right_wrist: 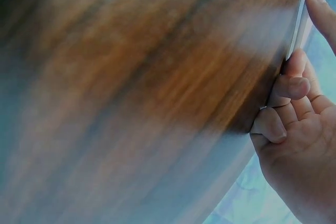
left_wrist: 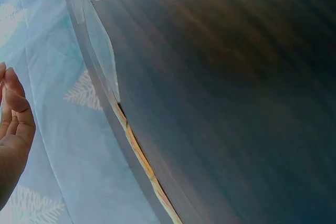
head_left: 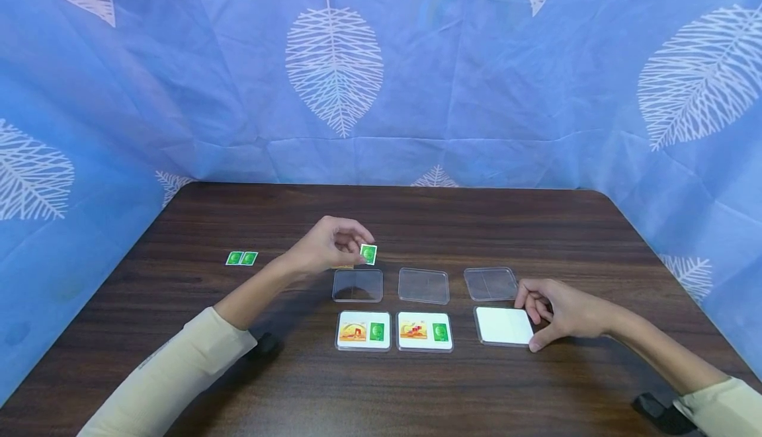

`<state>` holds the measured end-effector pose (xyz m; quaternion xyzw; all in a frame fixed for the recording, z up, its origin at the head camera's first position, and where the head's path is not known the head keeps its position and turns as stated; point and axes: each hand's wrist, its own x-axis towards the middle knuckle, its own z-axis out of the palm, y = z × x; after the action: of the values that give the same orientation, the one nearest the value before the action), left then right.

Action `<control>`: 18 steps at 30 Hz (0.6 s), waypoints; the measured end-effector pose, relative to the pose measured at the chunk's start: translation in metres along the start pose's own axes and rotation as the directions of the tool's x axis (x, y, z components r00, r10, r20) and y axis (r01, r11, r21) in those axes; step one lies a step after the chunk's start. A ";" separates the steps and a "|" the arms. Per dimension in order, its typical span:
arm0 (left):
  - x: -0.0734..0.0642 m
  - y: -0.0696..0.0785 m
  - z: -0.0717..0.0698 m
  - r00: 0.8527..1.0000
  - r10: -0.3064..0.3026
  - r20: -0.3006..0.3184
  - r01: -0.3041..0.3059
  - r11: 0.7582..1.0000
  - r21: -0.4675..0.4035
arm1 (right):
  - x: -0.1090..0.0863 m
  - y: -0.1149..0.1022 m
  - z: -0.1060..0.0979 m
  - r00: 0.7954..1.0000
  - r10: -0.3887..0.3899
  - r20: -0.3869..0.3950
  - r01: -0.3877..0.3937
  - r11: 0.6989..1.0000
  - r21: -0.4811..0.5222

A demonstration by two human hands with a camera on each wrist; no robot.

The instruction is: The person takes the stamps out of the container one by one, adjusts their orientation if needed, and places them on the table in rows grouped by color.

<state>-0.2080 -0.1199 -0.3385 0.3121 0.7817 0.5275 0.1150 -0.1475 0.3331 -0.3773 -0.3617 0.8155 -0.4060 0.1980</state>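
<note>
My left hand (head_left: 330, 245) pinches a green stamp (head_left: 369, 254) with a white border, raised above the table behind the clear lids. In the left wrist view only part of the left hand (left_wrist: 14, 129) shows, at the left edge. At the right, my right hand (head_left: 562, 311) holds a shallow clear case with a white insert (head_left: 505, 326) by its right side, thumb at the near corner and a finger at the far one. Two similar cases, the left case (head_left: 363, 330) and the middle case (head_left: 425, 331), each show an orange stamp and a green stamp on white.
Behind the cases lie a left lid (head_left: 357, 285), a middle lid (head_left: 423, 285) and a right lid (head_left: 491, 283), all transparent. Two green stamps (head_left: 241, 258) lie at the left on the dark wooden table (head_left: 381, 391). Yellow-orange pieces (left_wrist: 142, 156) lie partly hidden under the left hand. Blue cloth (head_left: 417, 93) hangs around.
</note>
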 end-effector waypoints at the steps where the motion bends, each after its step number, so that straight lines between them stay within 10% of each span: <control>1: -0.001 -0.001 -0.001 1.000 0.001 -0.007 0.000 1.000 0.007 | 0.000 0.000 0.000 1.000 -0.001 -0.002 0.001 1.000 -0.003; 18: -0.026 -0.013 -0.022 0.996 -0.050 -0.077 0.054 0.997 0.049 | -0.001 0.001 0.000 1.000 0.011 0.001 -0.011 1.000 -0.006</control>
<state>-0.2035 -0.1558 -0.3444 0.2744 0.8067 0.5155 0.0908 -0.1475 0.3342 -0.3778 -0.3582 0.8185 -0.4024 0.1995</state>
